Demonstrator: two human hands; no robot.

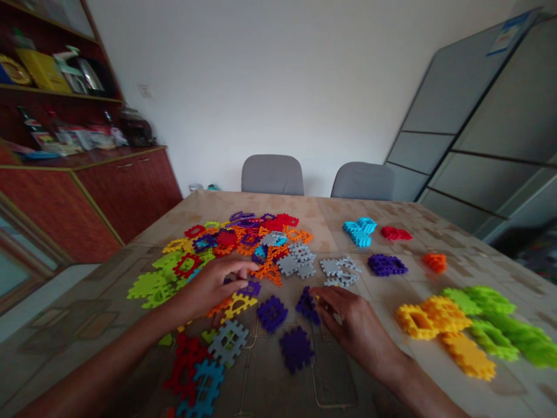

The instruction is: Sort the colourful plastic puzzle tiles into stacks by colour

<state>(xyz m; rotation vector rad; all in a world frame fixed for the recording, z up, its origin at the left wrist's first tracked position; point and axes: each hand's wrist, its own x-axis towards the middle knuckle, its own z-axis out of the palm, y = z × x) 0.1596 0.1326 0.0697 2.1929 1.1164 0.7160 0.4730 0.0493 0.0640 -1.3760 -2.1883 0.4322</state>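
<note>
- Tan table (335, 371), grey chairs (272, 174) behind its far edge.
- Table stretches from pile (226, 239) to left edge.
- Left hand (220, 276) parted, at pile.
- Right hand (354, 320) pinching purple piece (306, 306) in front.

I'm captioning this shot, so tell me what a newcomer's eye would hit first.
Probably the heap of bright interlocking plastic tiles across the left and middle of the table. Next, the left hand at the heap's near side and the right hand holding a purple tile. Then the yellow tiles and lime-green tiles grouped at the right.
</note>
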